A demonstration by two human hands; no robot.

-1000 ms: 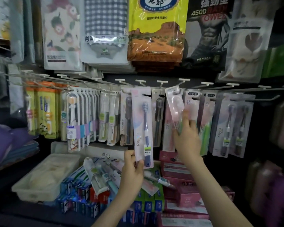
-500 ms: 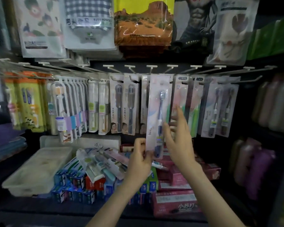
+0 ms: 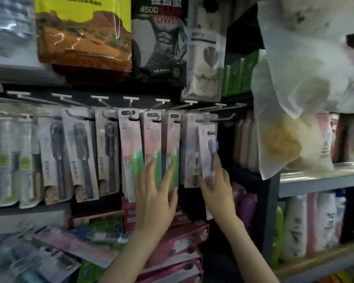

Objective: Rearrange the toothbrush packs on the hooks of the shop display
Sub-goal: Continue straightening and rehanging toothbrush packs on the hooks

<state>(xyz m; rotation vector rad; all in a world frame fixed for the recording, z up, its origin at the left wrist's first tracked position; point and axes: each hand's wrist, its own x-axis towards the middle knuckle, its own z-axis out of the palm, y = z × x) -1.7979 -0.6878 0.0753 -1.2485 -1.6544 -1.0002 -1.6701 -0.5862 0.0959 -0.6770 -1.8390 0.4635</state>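
Note:
A row of toothbrush packs hangs on white hooks (image 3: 131, 98) of the shop display. My right hand (image 3: 216, 188) pinches the lower end of a pale pack with a blue toothbrush (image 3: 209, 148), held up at the rightmost hook (image 3: 215, 120) in front of another pack. My left hand (image 3: 155, 197) lies with straight fingers against the pink-and-green packs (image 3: 151, 144) just to the left. Further left hang packs with dark toothbrushes (image 3: 82, 156). The image is blurred, so I cannot tell whether the pale pack's hole is on the hook.
Towel packs (image 3: 84, 37) hang above the hooks. A white plastic bag (image 3: 307, 88) bulges in at the upper right, over a grey shelf (image 3: 315, 180) with bottles (image 3: 298, 227). Pink boxes (image 3: 172, 252) and loose packs lie below the hooks.
The pale pack went from my left hand to my right and moved right to the last hook. My left hand let go and now touches the pink-and-green packs. My view swung right.

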